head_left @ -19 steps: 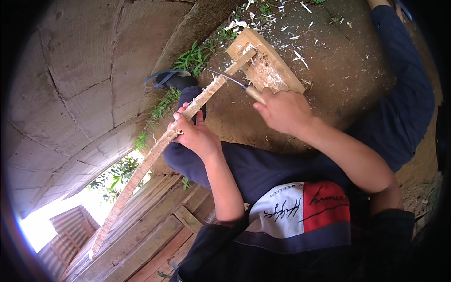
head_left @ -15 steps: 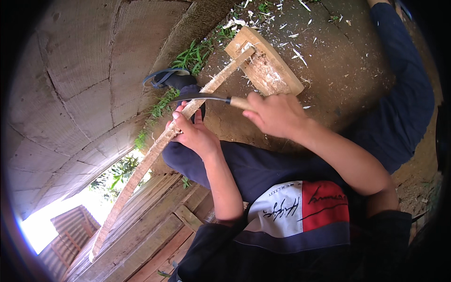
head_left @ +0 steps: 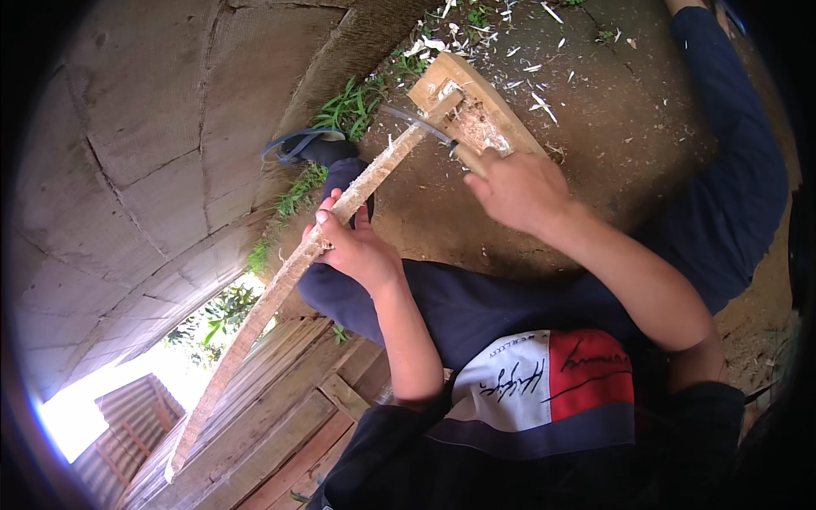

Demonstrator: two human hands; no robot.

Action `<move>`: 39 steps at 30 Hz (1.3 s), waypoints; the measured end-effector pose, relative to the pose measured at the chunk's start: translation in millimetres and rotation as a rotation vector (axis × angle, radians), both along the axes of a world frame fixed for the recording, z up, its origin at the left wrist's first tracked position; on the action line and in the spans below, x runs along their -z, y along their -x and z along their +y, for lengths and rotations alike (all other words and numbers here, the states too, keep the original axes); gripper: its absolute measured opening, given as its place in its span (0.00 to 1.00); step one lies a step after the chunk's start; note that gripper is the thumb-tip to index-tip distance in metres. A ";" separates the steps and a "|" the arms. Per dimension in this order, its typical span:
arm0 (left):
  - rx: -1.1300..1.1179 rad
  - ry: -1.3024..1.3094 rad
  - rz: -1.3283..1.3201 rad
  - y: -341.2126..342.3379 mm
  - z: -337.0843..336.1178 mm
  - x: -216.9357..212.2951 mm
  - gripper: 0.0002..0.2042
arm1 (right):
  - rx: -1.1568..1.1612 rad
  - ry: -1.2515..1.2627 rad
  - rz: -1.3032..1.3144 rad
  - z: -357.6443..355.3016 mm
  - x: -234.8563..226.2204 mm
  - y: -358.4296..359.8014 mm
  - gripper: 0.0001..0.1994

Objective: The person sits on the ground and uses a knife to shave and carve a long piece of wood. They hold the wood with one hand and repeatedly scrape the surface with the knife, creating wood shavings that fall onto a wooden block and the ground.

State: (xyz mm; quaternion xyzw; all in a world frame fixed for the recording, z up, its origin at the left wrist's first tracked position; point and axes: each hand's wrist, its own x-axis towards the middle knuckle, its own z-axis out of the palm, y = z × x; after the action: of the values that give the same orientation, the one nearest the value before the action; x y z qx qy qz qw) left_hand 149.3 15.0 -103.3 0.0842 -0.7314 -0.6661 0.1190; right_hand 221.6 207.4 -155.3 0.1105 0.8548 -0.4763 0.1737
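A long, pale, rough wooden strip [head_left: 280, 289] slants across the view, its far end resting on a thick wooden block [head_left: 501, 106]. My left hand [head_left: 353, 246] is closed around the strip near its middle, thumb on top. In my right hand [head_left: 523, 191] is the wooden handle of a knife [head_left: 433, 129] with a curved blade. The blade lies across the strip close to the block, its tip sticking out past the strip's left side. Fine curls and fibres stand up from the strip's surface.
White wood shavings [head_left: 541, 104] are strewn over the bare ground around the block. A curved concrete wall [head_left: 144, 161] rises at left, with grass tufts [head_left: 348, 110] along its foot. My foot in a sandal [head_left: 314, 146] is beside it. Wooden planks [head_left: 280, 425] stand at lower left.
My right hand has pushed the knife away from me along the strip, from near my left hand to close by the block. My left hand keeps its hold.
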 end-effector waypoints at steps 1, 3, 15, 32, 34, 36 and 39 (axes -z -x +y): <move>0.030 0.001 -0.002 -0.5 -2.4 0.6 0.22 | -0.041 0.026 0.004 -2.0 -12.2 -0.4 0.18; 0.094 0.009 -0.002 2.5 -7.0 -2.1 0.24 | -0.157 0.092 0.023 -12.0 -24.5 -2.5 0.19; 0.079 -0.009 0.022 -1.1 1.8 -1.6 0.14 | -0.224 0.068 0.043 -17.7 -30.9 -2.2 0.17; 0.041 -0.070 0.007 0.9 2.8 -2.7 0.14 | -0.016 -0.031 -0.130 6.5 -5.3 5.8 0.19; 0.059 -0.064 0.035 0.1 0.4 -2.0 0.15 | -0.115 0.049 -0.101 -6.5 -27.6 4.3 0.19; 0.072 -0.060 0.054 -0.4 -0.1 0.9 0.15 | -0.217 0.037 0.005 -9.3 -34.6 0.2 0.20; 0.076 -0.067 0.061 0.8 3.3 0.6 0.14 | 0.053 -0.007 -0.093 -0.8 6.8 -0.3 0.19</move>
State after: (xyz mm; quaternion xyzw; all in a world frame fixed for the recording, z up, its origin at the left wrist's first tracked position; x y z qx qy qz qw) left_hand 148.5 18.2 -103.8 0.0396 -0.7076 -0.6964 0.1130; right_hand 221.9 206.6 -162.2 0.1560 0.8441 -0.4723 0.2003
